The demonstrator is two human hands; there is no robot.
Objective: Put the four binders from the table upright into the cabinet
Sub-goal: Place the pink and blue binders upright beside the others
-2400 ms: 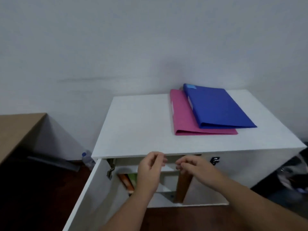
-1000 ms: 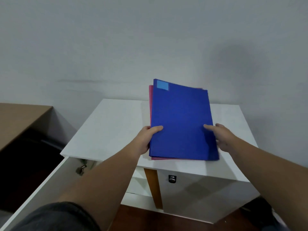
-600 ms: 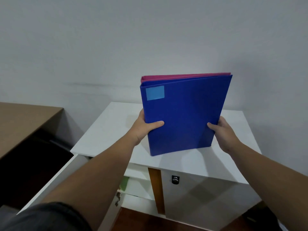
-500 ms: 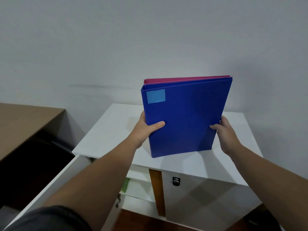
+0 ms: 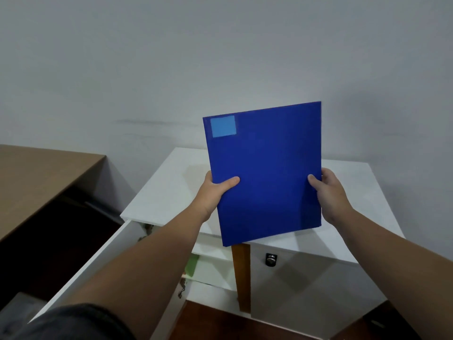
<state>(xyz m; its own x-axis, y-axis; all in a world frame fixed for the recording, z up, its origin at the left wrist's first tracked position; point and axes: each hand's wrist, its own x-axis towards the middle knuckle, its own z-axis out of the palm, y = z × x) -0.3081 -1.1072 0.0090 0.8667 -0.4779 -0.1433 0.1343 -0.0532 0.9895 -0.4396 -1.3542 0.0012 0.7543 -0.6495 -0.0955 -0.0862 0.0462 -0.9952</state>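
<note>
I hold a blue binder (image 5: 266,173) upright in front of me, a light blue label at its top left corner. My left hand (image 5: 215,191) grips its left edge and my right hand (image 5: 327,190) grips its right edge. The pink binder seen earlier behind it is hidden now by the blue cover. The binder hangs above the front part of the white cabinet top (image 5: 169,187). Below, the cabinet's left door (image 5: 103,261) stands open, showing white shelves (image 5: 210,249) and a green item (image 5: 191,265) inside.
A wooden divider (image 5: 241,273) separates the open compartment from the closed right door (image 5: 318,285), which has a small dark lock (image 5: 270,259). A brown desk (image 5: 36,182) stands to the left. A grey wall lies behind.
Both hands picked up the blue and pink binders from the cabinet top, stood them upright, and have now lifted them off the surface toward me.
</note>
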